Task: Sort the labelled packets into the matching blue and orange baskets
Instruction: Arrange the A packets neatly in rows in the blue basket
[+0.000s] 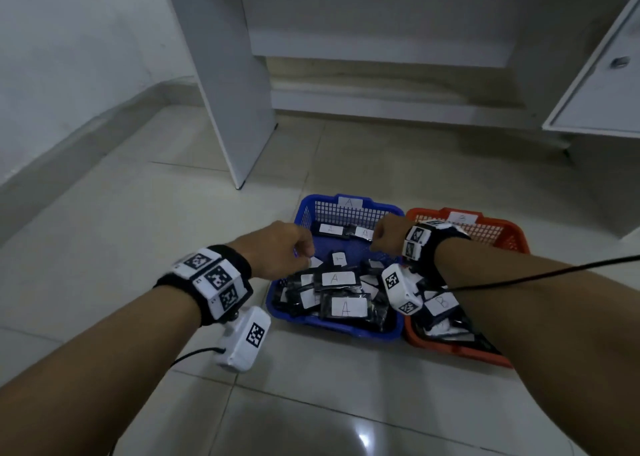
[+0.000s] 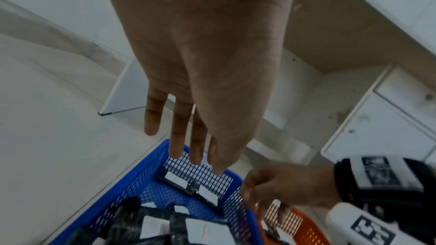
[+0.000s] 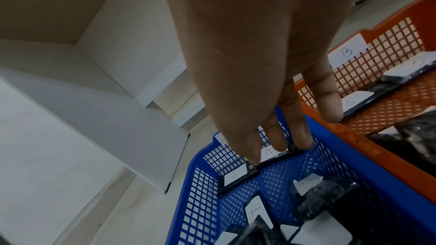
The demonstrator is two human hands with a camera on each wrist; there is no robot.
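Packets (image 1: 343, 305) marked A heaped near in blue basket (image 1: 349, 331), 2 more at far wall; B ones in orange basket (image 1: 517, 237) right. Left hand (image 2: 186, 111) slack, empty. Right hand (image 3: 271, 100) fingertips on far A packet (image 3: 273, 154), grip unclear. Advice: read letter before lifting; pinch 1 packet only

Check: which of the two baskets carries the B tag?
The orange basket, on the right. Its white tag on the far wall reads B; the blue basket beside it is tagged A and holds A-labelled packets.
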